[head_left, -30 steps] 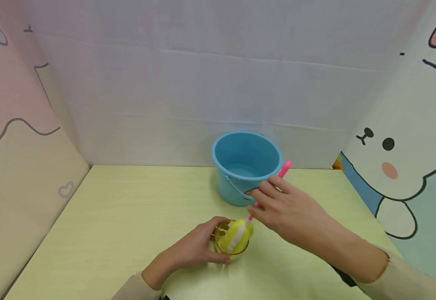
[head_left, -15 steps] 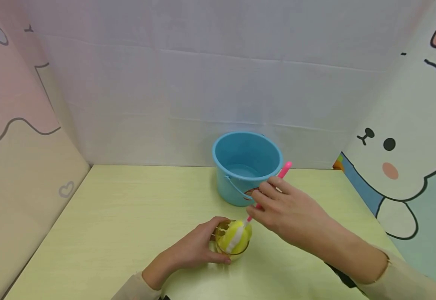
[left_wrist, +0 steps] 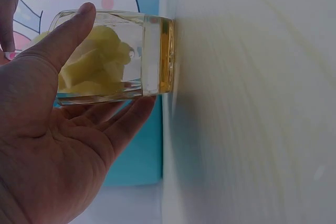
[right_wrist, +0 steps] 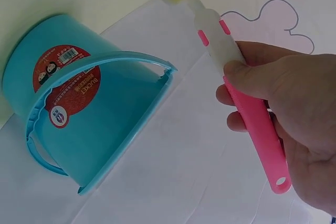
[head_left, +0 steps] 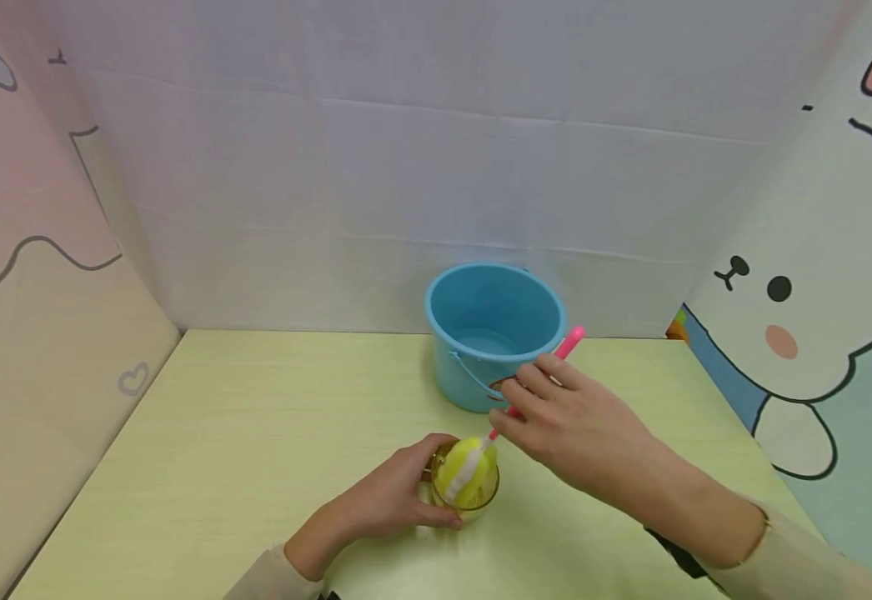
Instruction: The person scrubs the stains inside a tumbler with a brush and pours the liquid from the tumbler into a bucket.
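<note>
Amber-tinted glass [head_left: 488,495], lower centre of head frame, grasped by left hand's [head_left: 406,492] fingers | pink-white plastic brush [right_wrist: 254,121] held in right hand's [head_left: 574,417] fingers, lobed yellow-white sponge [head_left: 468,471] inside glass | round blue bucket [head_left: 460,385], centre | sponge shifted leftward since earlier; glass unmoved

A person's forearms [head_left: 694,496] reach forward in beige sleeves [head_left: 789,550]. The left hand [head_left: 398,492] curves, thumb apart from fingers; the right hand [head_left: 574,412], farther forward, grips with bent fingers, knuckles up.
</note>
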`<act>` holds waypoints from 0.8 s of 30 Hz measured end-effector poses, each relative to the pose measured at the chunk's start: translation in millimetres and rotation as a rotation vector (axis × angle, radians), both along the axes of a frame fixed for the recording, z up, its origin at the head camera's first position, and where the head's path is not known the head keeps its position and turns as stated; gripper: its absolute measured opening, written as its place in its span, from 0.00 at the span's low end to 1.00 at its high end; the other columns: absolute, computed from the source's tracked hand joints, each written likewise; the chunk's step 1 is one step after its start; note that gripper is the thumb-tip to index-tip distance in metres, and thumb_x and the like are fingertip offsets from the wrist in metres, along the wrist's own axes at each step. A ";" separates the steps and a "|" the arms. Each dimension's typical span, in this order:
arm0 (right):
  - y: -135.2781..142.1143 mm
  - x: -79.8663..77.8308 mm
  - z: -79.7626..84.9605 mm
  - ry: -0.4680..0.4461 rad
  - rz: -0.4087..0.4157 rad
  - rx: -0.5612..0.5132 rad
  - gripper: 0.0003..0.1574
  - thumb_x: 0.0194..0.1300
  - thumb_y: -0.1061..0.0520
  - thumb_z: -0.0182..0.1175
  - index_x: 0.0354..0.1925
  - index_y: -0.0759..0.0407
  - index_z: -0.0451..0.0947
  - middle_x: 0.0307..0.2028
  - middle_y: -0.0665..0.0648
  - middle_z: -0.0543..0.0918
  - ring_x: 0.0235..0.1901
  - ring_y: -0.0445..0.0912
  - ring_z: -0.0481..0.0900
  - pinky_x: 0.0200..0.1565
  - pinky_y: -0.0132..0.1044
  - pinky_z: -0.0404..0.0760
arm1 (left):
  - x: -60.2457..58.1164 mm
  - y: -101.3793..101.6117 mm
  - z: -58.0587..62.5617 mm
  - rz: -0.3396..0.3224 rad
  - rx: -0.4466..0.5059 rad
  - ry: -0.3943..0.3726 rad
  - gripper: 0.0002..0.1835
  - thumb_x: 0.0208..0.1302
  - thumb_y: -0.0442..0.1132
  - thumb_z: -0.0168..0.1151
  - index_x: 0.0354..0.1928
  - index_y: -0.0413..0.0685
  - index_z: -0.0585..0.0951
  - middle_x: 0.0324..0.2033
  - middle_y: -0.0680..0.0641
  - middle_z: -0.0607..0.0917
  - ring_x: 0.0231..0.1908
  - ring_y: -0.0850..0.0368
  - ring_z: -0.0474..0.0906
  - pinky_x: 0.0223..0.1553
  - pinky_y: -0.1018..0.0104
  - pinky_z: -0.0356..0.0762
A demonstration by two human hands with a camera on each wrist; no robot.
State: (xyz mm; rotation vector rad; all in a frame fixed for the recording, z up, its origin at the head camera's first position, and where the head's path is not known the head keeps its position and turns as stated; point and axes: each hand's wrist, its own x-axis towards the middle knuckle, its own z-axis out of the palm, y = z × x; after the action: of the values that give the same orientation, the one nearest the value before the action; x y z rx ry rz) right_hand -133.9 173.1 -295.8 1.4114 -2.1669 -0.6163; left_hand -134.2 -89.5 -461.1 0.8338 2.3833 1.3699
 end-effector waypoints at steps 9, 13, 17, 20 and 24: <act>-0.3 -0.2 -0.1 -0.004 0.005 -0.020 0.21 0.59 0.57 0.81 0.48 0.54 0.82 0.44 0.58 0.80 0.46 0.56 0.74 0.57 0.48 0.74 | -0.6 0.7 -0.8 0.004 0.005 -0.015 0.47 0.53 0.51 0.87 0.72 0.54 0.70 0.55 0.61 0.81 0.52 0.63 0.79 0.59 0.63 0.79; 0.3 0.2 0.1 -0.011 -0.007 -0.019 0.22 0.59 0.56 0.81 0.49 0.54 0.83 0.45 0.57 0.80 0.46 0.56 0.73 0.56 0.47 0.74 | -0.5 0.7 -1.1 0.006 0.002 -0.020 0.48 0.53 0.51 0.87 0.72 0.54 0.70 0.55 0.61 0.81 0.53 0.63 0.79 0.59 0.63 0.79; 1.4 -0.3 0.2 -0.017 -0.017 -0.017 0.25 0.58 0.56 0.82 0.51 0.54 0.83 0.47 0.57 0.81 0.48 0.55 0.74 0.56 0.47 0.74 | -0.6 0.8 -1.3 0.006 0.004 -0.021 0.48 0.53 0.51 0.87 0.72 0.54 0.70 0.56 0.61 0.81 0.53 0.63 0.79 0.59 0.63 0.79; 2.4 -0.6 1.7 -0.018 -0.026 -0.011 0.28 0.56 0.55 0.83 0.53 0.54 0.84 0.48 0.57 0.81 0.49 0.55 0.74 0.57 0.48 0.75 | -0.8 0.9 -1.4 0.002 0.009 -0.016 0.48 0.53 0.51 0.86 0.73 0.55 0.69 0.57 0.61 0.81 0.54 0.63 0.79 0.59 0.63 0.79; 4.0 -0.6 4.3 -0.019 -0.043 -0.003 0.31 0.56 0.54 0.84 0.56 0.54 0.84 0.50 0.57 0.82 0.51 0.55 0.75 0.59 0.49 0.76 | -0.8 0.8 -1.7 0.000 0.007 -0.009 0.48 0.53 0.52 0.86 0.73 0.55 0.69 0.57 0.61 0.81 0.54 0.64 0.79 0.60 0.62 0.78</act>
State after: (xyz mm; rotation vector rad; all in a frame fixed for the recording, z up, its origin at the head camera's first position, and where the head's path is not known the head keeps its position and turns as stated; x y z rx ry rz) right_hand -134.4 177.1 -291.4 1.3777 -2.2171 -0.6171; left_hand -135.0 -88.7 -462.8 0.8270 2.3732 1.3796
